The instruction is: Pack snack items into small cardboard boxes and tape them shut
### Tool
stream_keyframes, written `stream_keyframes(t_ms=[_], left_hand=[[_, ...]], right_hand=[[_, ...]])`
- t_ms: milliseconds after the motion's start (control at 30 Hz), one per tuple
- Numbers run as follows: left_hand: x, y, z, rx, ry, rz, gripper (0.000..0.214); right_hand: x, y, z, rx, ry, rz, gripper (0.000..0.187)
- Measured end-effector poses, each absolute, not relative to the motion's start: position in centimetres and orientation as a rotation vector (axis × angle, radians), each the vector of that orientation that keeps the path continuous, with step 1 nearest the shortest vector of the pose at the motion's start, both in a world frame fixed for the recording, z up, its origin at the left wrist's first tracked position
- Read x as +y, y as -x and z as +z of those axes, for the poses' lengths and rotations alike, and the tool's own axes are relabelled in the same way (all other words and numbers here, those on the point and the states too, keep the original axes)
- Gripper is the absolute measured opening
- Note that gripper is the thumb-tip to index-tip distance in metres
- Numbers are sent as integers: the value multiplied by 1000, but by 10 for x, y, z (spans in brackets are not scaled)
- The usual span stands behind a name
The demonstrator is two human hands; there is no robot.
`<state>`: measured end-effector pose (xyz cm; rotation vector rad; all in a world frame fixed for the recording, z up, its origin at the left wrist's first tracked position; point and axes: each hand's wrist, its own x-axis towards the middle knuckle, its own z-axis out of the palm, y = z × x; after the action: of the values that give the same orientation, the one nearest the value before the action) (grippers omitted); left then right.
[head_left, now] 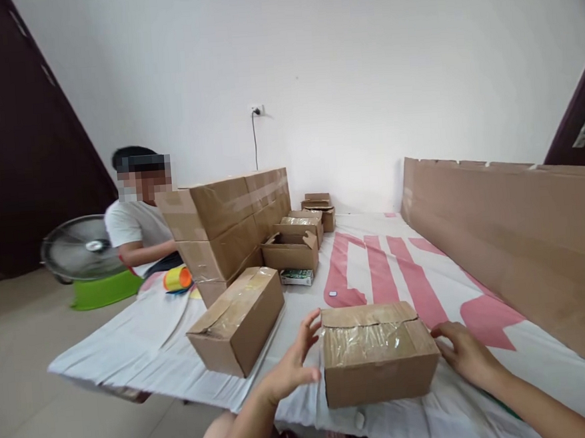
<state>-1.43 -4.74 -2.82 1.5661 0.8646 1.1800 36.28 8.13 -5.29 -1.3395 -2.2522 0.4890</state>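
Note:
A taped cardboard box (379, 346) lies in front of me near the table's front edge, its top flap crossed by shiny clear tape. My left hand (299, 358) is beside the box's left side, fingers spread and curved, with a small gap to the cardboard. On the opposite side, my right hand (465, 350) has its fingers bent by the upper right edge; whether the fingertips touch is hard to tell. Neither hand grips anything. Left of them sits a second taped box (239, 316), set at an angle.
Stacked cartons (223, 230) form a wall at left, with a person (137, 223) behind it. An open box (292, 249) and a small green-white carton (296, 277) stand mid-table. A cardboard panel (514, 243) borders the right. An orange-yellow roll (178, 279) and fan (87, 247) are left.

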Motion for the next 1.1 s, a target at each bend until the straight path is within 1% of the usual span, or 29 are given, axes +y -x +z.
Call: stream_keyframes(t_ms=[67,100,200,300,400,433,500,600,667,733,833,933,1100], left_hand=[[-40,11,-15,846,-1509,1290,99],[-37,8,-9,881,-1517,1291,91],[-31,-1,7,1057,-1678,1151,74],[-27,-7,4,1100,-1743,1171,71],[-23,-14,-19,1015,-1535,1405,77],[-22,-18,-28,988,-1453,1499,75],[-19,-25,-44,946,-1328,1661,67],[-18,-34,-57,934,-1270,1817,52],[-20,-35,-59,951,-1302,1858,45],[-22,-34,-57,986,-1371,1844,40],[-26,-32,-52,1021,-1435,1770,41],[-27,-32,-50,1009,-1447,1755,44],[-26,-34,-50,976,-1466,1798,42]], right_hand=[[78,-377,-53,-2280,1402,342,32],[77,-382,-57,-2299,1452,322,34],[73,-389,-72,-2370,1545,377,39],[74,-392,-81,-2391,1539,378,38],[84,-398,-76,-2364,1553,395,39],[88,-400,-71,-2343,1550,397,40],[95,-400,-55,-2283,1538,354,41],[93,-385,-14,-2193,1496,190,41],[80,-361,18,-2241,1359,104,40],[62,-330,49,-2433,1090,78,37],[38,-280,81,-2740,664,10,43],[27,-241,92,-2896,398,-180,46],[19,-207,88,-3025,385,-437,42]])
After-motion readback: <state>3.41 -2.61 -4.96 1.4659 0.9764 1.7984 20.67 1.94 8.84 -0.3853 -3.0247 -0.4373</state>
